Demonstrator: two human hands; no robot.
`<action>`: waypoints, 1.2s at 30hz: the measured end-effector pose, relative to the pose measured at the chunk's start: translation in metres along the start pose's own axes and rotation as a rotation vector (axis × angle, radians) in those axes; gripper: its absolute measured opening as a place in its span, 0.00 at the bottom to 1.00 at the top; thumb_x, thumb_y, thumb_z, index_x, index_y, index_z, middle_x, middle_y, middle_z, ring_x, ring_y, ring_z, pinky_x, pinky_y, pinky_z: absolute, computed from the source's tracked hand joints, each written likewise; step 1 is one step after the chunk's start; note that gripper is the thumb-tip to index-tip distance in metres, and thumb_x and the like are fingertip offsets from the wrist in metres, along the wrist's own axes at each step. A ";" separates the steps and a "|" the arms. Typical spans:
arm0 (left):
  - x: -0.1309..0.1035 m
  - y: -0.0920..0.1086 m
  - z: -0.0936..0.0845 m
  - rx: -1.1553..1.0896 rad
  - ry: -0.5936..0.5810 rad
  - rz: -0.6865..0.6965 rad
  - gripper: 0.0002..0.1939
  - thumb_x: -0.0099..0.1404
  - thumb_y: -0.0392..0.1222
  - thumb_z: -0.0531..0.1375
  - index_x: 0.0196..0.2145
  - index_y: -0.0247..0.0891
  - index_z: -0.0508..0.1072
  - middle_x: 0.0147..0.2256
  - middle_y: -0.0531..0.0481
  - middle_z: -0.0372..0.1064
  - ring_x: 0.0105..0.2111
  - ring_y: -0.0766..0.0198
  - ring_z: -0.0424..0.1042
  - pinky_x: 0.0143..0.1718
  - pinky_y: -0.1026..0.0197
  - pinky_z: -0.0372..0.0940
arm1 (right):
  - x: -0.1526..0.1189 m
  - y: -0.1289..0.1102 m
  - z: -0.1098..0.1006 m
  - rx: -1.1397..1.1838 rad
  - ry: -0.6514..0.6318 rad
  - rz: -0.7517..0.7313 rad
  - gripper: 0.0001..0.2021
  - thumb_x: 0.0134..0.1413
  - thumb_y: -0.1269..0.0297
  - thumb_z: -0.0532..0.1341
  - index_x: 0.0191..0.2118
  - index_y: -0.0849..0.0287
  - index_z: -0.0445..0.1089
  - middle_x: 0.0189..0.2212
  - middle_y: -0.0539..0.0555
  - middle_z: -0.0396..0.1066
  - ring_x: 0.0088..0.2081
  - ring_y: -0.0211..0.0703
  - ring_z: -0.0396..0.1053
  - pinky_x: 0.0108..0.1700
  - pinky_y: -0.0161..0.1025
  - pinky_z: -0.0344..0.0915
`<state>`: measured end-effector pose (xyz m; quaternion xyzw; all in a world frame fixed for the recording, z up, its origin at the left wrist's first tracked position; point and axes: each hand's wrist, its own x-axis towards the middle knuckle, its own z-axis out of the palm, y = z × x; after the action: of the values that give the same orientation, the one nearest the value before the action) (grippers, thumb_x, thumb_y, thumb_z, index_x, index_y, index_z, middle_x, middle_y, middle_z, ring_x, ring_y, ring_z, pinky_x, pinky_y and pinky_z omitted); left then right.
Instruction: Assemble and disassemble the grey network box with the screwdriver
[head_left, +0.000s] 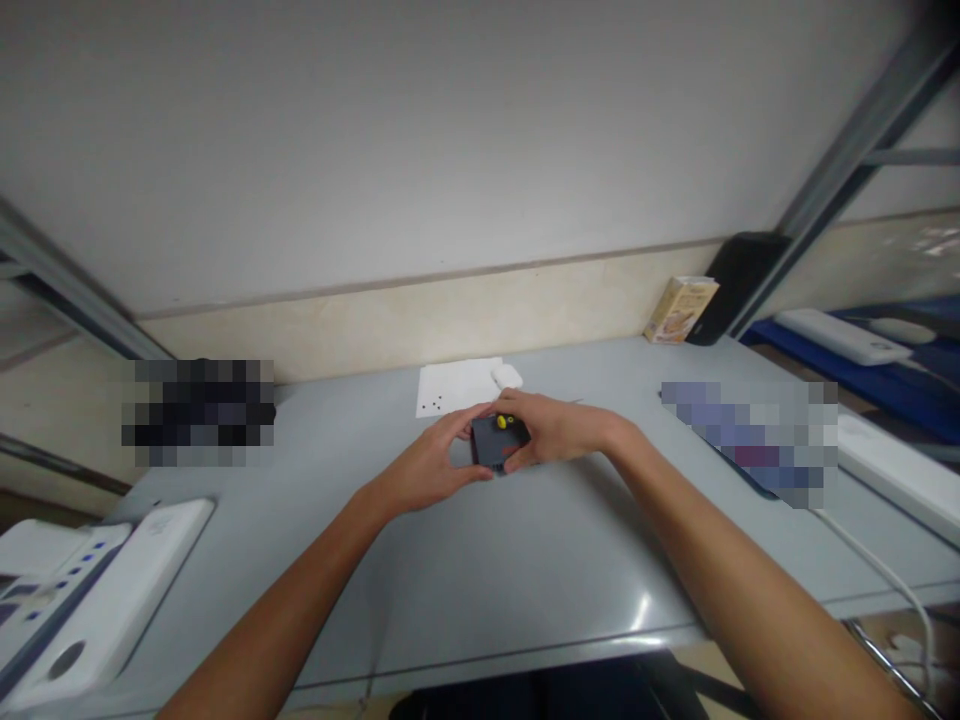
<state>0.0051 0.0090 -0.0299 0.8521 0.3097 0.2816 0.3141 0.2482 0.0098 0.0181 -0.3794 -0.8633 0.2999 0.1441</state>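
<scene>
A small dark grey box-like device (pixel 490 445) with a round yellow part (pixel 502 422) on its top is held between both hands over the grey table. My left hand (pixel 439 462) grips its left side, thumb at the near edge and fingers at the far edge. From the right, my right hand (pixel 544 428) is closed round the other side, its fingers partly covering the top. Just behind the hands lies a white sheet (pixel 454 385) with several small dark dots or pieces at its left corner. A white rounded object (pixel 507 376) rests at the sheet's right edge.
A yellow carton (pixel 681 310) and a black case (pixel 741 285) stand at the back right. Blurred-out items lie left and right on the grey table (pixel 450 590). White long devices (pixel 127 600) sit at the left front; a white cable (pixel 874 565) hangs at the right.
</scene>
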 end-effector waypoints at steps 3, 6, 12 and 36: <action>-0.001 0.001 0.002 0.104 -0.008 0.020 0.45 0.59 0.44 0.71 0.69 0.50 0.55 0.64 0.43 0.62 0.60 0.49 0.67 0.62 0.43 0.65 | 0.002 0.001 -0.005 0.026 0.143 -0.052 0.18 0.57 0.64 0.66 0.54 0.55 0.73 0.46 0.57 0.72 0.46 0.48 0.71 0.51 0.45 0.66; -0.002 0.005 0.002 0.218 -0.027 0.079 0.37 0.64 0.46 0.68 0.67 0.47 0.59 0.63 0.42 0.63 0.62 0.51 0.65 0.65 0.43 0.61 | 0.006 0.008 -0.012 -0.021 0.476 -0.025 0.09 0.62 0.65 0.60 0.46 0.57 0.75 0.42 0.57 0.74 0.44 0.47 0.71 0.49 0.44 0.66; -0.002 0.007 0.001 0.309 0.003 0.156 0.22 0.68 0.50 0.64 0.56 0.42 0.70 0.58 0.42 0.69 0.58 0.53 0.68 0.62 0.46 0.64 | 0.009 0.020 -0.018 -0.140 0.745 -0.043 0.08 0.66 0.61 0.57 0.41 0.57 0.72 0.38 0.56 0.72 0.40 0.46 0.70 0.45 0.42 0.65; 0.003 0.001 -0.003 0.165 0.224 -0.150 0.27 0.77 0.53 0.46 0.29 0.37 0.75 0.28 0.50 0.74 0.30 0.61 0.72 0.35 0.60 0.65 | 0.031 0.019 0.017 0.422 0.644 0.183 0.23 0.57 0.44 0.62 0.47 0.57 0.77 0.27 0.50 0.72 0.25 0.38 0.60 0.28 0.36 0.55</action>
<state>0.0054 0.0117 -0.0264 0.8127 0.4278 0.3243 0.2265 0.2302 0.0357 -0.0059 -0.4916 -0.6559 0.3479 0.4551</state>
